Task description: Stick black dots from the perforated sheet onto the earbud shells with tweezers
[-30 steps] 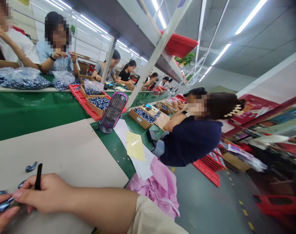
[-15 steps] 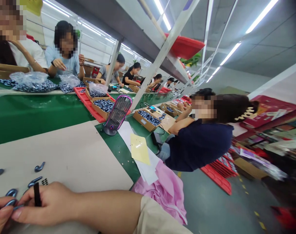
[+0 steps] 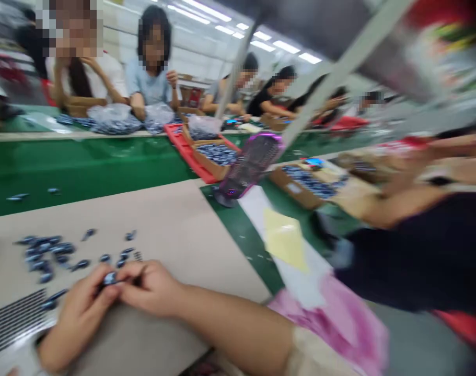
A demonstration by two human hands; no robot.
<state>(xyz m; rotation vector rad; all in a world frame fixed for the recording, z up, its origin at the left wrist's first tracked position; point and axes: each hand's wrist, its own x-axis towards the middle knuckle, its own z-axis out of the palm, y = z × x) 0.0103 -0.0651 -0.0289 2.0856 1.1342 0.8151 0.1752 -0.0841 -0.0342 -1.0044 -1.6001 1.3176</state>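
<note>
A small dark-blue glossy piece point(image 3: 109, 278) is pinched between the fingertips of my left hand point(image 3: 81, 308) and touches the fingers of my right hand point(image 3: 153, 287). In my right hand there is also a dark slim thing, blurred and mostly hidden by the fingers. Both hands are over the pale board point(image 3: 171, 230). Just beyond them lies a loose pile of similar blue pieces point(image 3: 45, 250), with several single ones around it. At the lower left, a sheet with rows of dark strips point(image 3: 16, 318) lies beside my left wrist.
A purple-rimmed fan point(image 3: 251, 164) stands past the board. Boxes of blue pieces point(image 3: 300, 183), yellow paper point(image 3: 287, 237) and pink cloth point(image 3: 339, 324) lie to the right. A person in dark clothing point(image 3: 418, 250) sits at right; others work across the green table point(image 3: 84, 162).
The view has swung left, so the hands, fan and boxes appear further right. The pile and the striped sheet have come into view. Both hands remain together at the small piece.
</note>
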